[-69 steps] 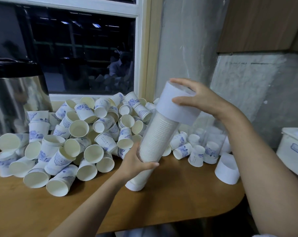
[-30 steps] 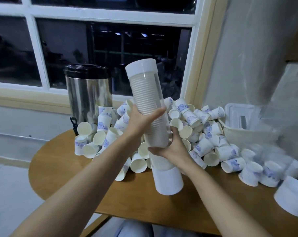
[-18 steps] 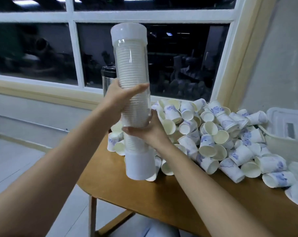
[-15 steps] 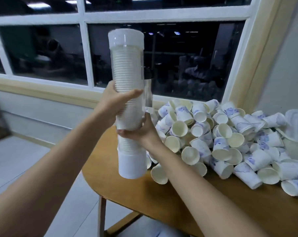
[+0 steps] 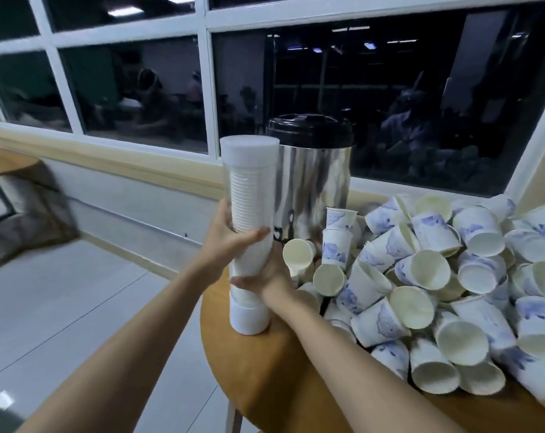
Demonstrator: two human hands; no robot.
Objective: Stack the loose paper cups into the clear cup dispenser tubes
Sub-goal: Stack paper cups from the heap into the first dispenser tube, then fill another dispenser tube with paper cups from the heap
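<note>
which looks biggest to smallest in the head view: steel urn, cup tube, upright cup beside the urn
1. cup tube and steel urn: unsure, tube is nearer and taller, urn wider
2. upright cup

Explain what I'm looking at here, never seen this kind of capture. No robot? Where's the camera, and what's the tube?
There is no robot: these are a person's two bare arms, filmed by one wide-angle camera worn on the head, looking forward and down. That is why the arms enter from the bottom edge and straight lines bend.

The left hand grips the middle of a clear dispenser tube, and the right hand grips it lower down. The tube is upright, packed with nested white cups, with a white cap at each end. Its lower end is at the edge of a wooden table; whether it touches I cannot tell.

To the right on the table lies a pile of loose paper cups, white with blue print. Behind the tube stands a steel urn with a black lid.
</note>
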